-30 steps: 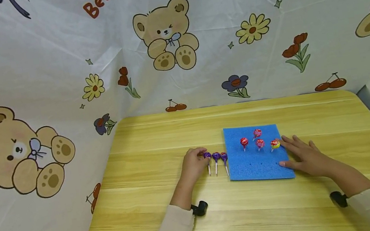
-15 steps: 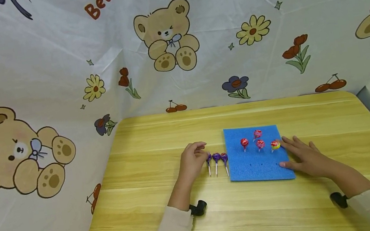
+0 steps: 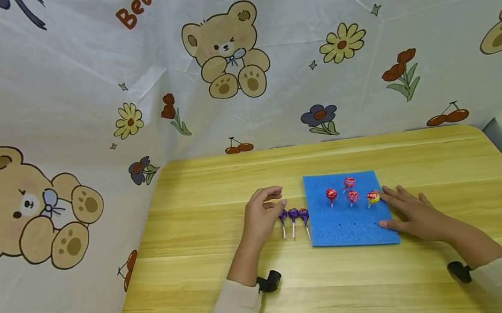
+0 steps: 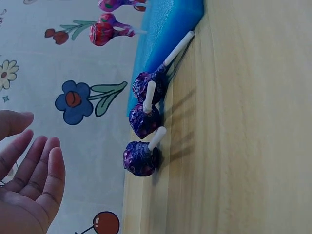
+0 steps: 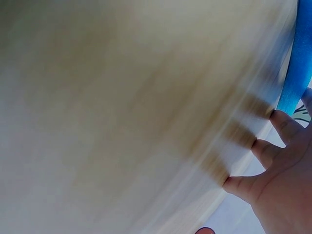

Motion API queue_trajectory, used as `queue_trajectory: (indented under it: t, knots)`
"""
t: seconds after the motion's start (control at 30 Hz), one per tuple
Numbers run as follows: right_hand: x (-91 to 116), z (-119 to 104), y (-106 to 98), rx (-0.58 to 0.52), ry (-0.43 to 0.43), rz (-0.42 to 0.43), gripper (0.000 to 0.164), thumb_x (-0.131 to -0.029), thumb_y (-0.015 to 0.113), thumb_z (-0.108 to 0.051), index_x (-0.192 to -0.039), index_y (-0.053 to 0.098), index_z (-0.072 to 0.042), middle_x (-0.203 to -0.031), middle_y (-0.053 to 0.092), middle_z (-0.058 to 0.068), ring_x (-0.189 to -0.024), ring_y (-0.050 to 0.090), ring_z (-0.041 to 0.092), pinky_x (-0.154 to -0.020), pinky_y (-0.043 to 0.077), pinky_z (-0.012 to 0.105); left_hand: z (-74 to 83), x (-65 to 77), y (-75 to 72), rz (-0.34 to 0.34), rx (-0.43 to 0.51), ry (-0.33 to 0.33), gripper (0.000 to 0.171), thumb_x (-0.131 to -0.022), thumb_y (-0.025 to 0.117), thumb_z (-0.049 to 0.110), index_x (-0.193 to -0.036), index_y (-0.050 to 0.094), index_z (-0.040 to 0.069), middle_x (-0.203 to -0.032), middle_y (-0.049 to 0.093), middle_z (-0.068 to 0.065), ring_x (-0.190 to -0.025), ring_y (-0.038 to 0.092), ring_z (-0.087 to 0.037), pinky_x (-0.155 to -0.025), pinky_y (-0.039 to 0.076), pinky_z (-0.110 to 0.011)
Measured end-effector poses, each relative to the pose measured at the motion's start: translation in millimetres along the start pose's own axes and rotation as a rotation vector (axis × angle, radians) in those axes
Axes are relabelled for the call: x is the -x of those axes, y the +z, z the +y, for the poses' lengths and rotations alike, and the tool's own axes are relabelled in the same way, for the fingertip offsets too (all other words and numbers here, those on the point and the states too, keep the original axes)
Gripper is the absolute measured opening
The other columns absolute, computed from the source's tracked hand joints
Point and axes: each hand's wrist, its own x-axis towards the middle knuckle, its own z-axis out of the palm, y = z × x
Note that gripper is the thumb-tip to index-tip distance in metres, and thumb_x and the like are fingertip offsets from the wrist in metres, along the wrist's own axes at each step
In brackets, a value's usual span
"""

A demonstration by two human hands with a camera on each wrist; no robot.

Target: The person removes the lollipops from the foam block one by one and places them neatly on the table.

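Three purple-wrapped lollipops [image 3: 293, 214] lie side by side on the table, just left of a blue foam board [image 3: 331, 234]. My left hand [image 3: 262, 214] hovers by the leftmost one, fingers loosely bent and holding nothing; the left wrist view shows a gap between the hand [image 4: 29, 180] and the nearest lollipop [image 4: 140, 159]. In the board stand several lollipops: a red one [image 3: 331, 193], two pink ones [image 3: 352, 196] and a red-and-yellow one [image 3: 373, 196]. My right hand [image 3: 418, 215] rests spread at the board's right edge, thumb on the foam and other fingertips touching the table.
Small dark holes [image 3: 355, 223] show in the front part of the foam. The wooden table [image 3: 349, 293] ends at the back against a white cloth [image 3: 298, 84] printed with bears and flowers. A black wrist camera [image 3: 270, 282] sits on my left wrist.
My left hand has risen from the leftmost purple lollipop and moved slightly away from me, its fingers now apart. The lollipop stays on the table. My right hand keeps its place.
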Motion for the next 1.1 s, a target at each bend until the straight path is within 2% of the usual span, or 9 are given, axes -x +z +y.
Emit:
queue_trajectory:
  t: [0.3, 0.5, 0.7, 0.87, 1.1]
  knots:
    - [0.3, 1.6, 0.0, 0.001, -0.001, 0.001, 0.084, -0.095, 0.067, -0.047, -0.162, 0.025, -0.018, -0.165, 0.020, 0.026, -0.149, 0.007, 0.060, -0.108, -0.003, 0.085, 4.6, -3.6, 9.9, -0.026, 0.028, 0.026, 0.033, -0.096, 0.071, 0.018, -0.128, 0.067, 0.023, -0.125, 0.064, 0.004, -0.115, 0.064, -0.013, -0.094, 0.056, -0.027]
    - [0.0, 0.5, -0.3, 0.004, -0.004, 0.006, 0.083, -0.095, 0.067, -0.045, -0.161, 0.027, -0.018, -0.165, 0.021, 0.026, -0.149, 0.008, 0.060, -0.108, -0.001, 0.085, 6.8, -6.2, 21.4, -0.053, 0.020, 0.043, 0.032, -0.095, 0.071, 0.014, -0.126, 0.067, 0.021, -0.122, 0.065, 0.004, -0.113, 0.065, -0.014, -0.092, 0.057, -0.025]
    - [-0.3, 1.0, 0.4, 0.006, -0.003, 0.003, 0.083, -0.095, 0.067, -0.046, -0.162, 0.026, -0.018, -0.165, 0.021, 0.027, -0.149, 0.007, 0.060, -0.108, -0.002, 0.085, 8.4, -7.4, 36.4, -0.085, 0.023, 0.043, 0.033, -0.095, 0.070, 0.009, -0.127, 0.067, 0.015, -0.123, 0.066, -0.004, -0.112, 0.065, -0.016, -0.091, 0.057, -0.024]
    - [-0.5, 2.1, 0.9, 0.004, 0.001, 0.000, 0.083, -0.095, 0.066, -0.047, -0.162, 0.025, -0.020, -0.166, 0.020, 0.026, -0.150, 0.006, 0.059, -0.109, -0.004, 0.084, 8.3, -7.7, 49.2, -0.131, 0.010, 0.035, 0.034, -0.096, 0.069, 0.012, -0.131, 0.066, 0.014, -0.125, 0.065, -0.011, -0.113, 0.065, -0.021, -0.090, 0.056, -0.022]
    - [-0.1, 1.6, 1.1, 0.006, -0.007, 0.009, 0.083, -0.095, 0.067, -0.047, -0.162, 0.026, -0.019, -0.165, 0.021, 0.027, -0.149, 0.007, 0.060, -0.108, -0.003, 0.085, 9.7, -12.6, 68.5, -0.151, -0.051, 0.040, 0.035, -0.095, 0.071, 0.016, -0.130, 0.067, 0.012, -0.121, 0.065, 0.004, -0.111, 0.065, -0.017, -0.088, 0.056, -0.020]
